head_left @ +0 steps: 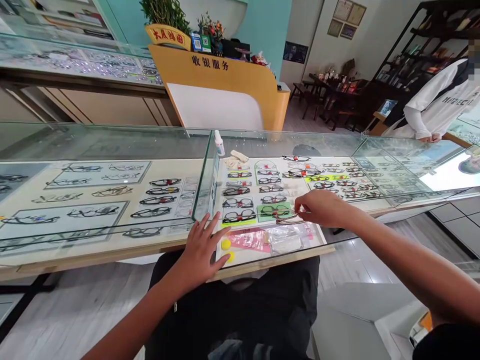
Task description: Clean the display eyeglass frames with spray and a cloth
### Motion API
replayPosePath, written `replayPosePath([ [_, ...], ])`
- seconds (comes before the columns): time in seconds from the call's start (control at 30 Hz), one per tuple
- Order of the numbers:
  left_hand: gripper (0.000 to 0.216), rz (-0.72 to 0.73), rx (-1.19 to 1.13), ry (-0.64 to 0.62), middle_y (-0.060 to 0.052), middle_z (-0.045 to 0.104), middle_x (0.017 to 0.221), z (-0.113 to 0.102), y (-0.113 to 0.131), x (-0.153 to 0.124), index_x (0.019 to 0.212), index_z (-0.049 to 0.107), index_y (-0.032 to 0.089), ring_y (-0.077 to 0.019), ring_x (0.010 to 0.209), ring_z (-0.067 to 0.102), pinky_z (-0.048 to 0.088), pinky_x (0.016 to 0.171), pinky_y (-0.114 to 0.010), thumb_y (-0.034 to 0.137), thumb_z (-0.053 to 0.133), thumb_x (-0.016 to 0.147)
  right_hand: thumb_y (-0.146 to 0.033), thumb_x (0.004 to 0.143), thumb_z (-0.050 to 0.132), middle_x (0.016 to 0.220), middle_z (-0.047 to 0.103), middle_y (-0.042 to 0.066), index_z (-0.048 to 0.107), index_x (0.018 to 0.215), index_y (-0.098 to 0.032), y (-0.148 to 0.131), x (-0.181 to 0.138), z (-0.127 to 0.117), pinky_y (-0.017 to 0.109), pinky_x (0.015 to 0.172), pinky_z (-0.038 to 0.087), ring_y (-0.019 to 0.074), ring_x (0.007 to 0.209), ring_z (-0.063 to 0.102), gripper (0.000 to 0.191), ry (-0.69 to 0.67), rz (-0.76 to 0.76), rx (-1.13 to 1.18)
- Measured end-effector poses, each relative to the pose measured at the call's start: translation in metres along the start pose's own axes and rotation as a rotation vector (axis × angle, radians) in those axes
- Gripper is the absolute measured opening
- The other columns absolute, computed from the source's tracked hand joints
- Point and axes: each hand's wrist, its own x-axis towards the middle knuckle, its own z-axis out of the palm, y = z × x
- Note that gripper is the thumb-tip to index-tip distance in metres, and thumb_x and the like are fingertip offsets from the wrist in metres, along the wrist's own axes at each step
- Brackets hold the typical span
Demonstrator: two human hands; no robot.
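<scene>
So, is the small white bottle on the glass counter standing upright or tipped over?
Upright. The bottle stands on its base on the counter, cap on top, beside a folded cloth.

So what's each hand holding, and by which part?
The right hand pinches a pair of glasses at one end of its frame; the left hand rests flat, holding nothing.

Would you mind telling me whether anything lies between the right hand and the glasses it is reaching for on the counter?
Nothing visible does. The right hand is already at the glasses, its fingers touching the frame on the glass counter. The left hand rests flat on the counter's near edge, off to the side.
</scene>
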Motion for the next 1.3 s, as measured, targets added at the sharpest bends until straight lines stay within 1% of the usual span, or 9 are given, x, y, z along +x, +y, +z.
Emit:
replayPosePath([
  [0.13, 0.06, -0.006, 0.004, -0.029, -0.015, 0.025, 0.182, -0.004, 0.006, -0.003, 0.157, 0.057, 0.025, -0.0438, 0.169, 0.018, 0.022, 0.132, -0.07, 0.049, 0.059, 0.102, -0.027, 0.1, 0.062, 0.108, 0.082, 0.01, 0.08, 0.118, -0.027, 0.008, 0.009, 0.052, 0.032, 0.077, 0.046, 0.0293, 0.104, 0.076, 0.026, -0.117, 0.072, -0.011],
  [0.27, 0.06, 0.005, 0.01, -0.028, -0.012, 0.022, 0.184, -0.008, 0.012, -0.011, 0.158, 0.055, 0.028, -0.042, 0.17, 0.017, 0.021, 0.133, -0.067, 0.049, 0.06, 0.102, -0.021, 0.101, 0.059, 0.122, 0.081, 0.014, 0.078, 0.119, -0.024, 0.018, 0.031, 0.096, 0.035, 0.085, 0.051, 0.0318, 0.113, 0.075, 0.027, -0.189, 0.134, -0.03],
  [0.4, 0.063, 0.006, 0.009, -0.017, -0.012, 0.019, 0.184, -0.009, 0.018, -0.017, 0.16, 0.052, 0.028, -0.0435, 0.169, 0.017, 0.022, 0.133, -0.069, 0.048, 0.061, 0.102, -0.008, 0.099, 0.053, 0.119, 0.08, 0.022, 0.074, 0.123, -0.015, 0.028, 0.055, 0.137, 0.039, 0.087, 0.052, 0.0348, 0.111, 0.076, 0.032, -0.174, 0.211, -0.052],
  [0.57, 0.064, 0.002, 0.023, 0.002, -0.011, 0.022, 0.184, -0.01, 0.022, -0.022, 0.162, 0.049, 0.029, -0.0428, 0.169, 0.019, 0.026, 0.131, -0.069, 0.045, 0.063, 0.101, -0.006, 0.1, 0.051, 0.127, 0.078, 0.02, 0.068, 0.129, -0.017, 0.049, 0.077, 0.176, 0.034, 0.091, 0.049, 0.0289, 0.114, 0.075, 0.035, -0.095, 0.279, -0.036],
  [0.7, 0.064, 0.024, 0.043, 0.023, -0.011, 0.023, 0.183, -0.011, 0.024, -0.024, 0.162, 0.047, 0.029, -0.0423, 0.169, 0.021, 0.029, 0.13, -0.067, 0.042, 0.062, 0.101, -0.013, 0.108, 0.04, 0.125, 0.077, 0.022, 0.062, 0.136, -0.015, 0.077, 0.103, 0.186, 0.034, 0.089, 0.048, 0.028, 0.114, 0.074, 0.035, 0.003, 0.374, -0.026],
  [0.93, 0.073, 0.024, 0.074, 0.075, -0.008, 0.023, 0.183, -0.007, 0.019, -0.026, 0.167, 0.036, 0.036, -0.0394, 0.169, 0.021, 0.029, 0.13, -0.063, 0.043, 0.061, 0.099, -0.018, 0.114, 0.032, 0.132, 0.075, 0.019, 0.059, 0.146, -0.018, 0.119, 0.168, 0.182, 0.032, 0.094, 0.05, 0.0245, 0.124, 0.07, 0.041, 0.159, 0.512, -0.007],
  [1.03, 0.087, -0.044, 0.091, 0.073, -0.01, 0.019, 0.184, -0.002, 0.017, -0.027, 0.173, 0.024, 0.034, -0.0407, 0.17, 0.018, 0.024, 0.132, -0.063, 0.047, 0.062, 0.096, -0.028, 0.115, 0.044, 0.13, 0.075, 0.014, 0.062, 0.144, -0.018, 0.13, 0.198, 0.181, 0.037, 0.099, 0.055, 0.0239, 0.12, 0.071, 0.036, 0.15, 0.556, 0.006],
  [1.13, 0.094, -0.075, 0.103, 0.097, -0.011, 0.021, 0.184, 0.001, 0.015, -0.028, 0.176, 0.019, 0.029, -0.0412, 0.169, 0.018, 0.02, 0.134, -0.06, 0.048, 0.061, 0.094, -0.041, 0.109, 0.062, 0.128, 0.074, 0.011, 0.069, 0.133, -0.017, 0.138, 0.222, 0.181, 0.045, 0.1, 0.061, 0.0239, 0.113, 0.073, 0.034, 0.108, 0.589, 0.008],
  [1.3, 0.099, -0.086, 0.106, 0.113, -0.01, 0.028, 0.182, 0.0, 0.012, -0.03, 0.176, 0.018, 0.031, -0.0415, 0.166, 0.028, 0.023, 0.135, -0.058, 0.05, 0.064, 0.09, -0.04, 0.105, 0.071, 0.133, 0.071, 0.012, 0.069, 0.132, -0.016, 0.148, 0.242, 0.181, 0.048, 0.101, 0.062, 0.026, 0.116, 0.072, 0.037, 0.076, 0.547, -0.014],
])
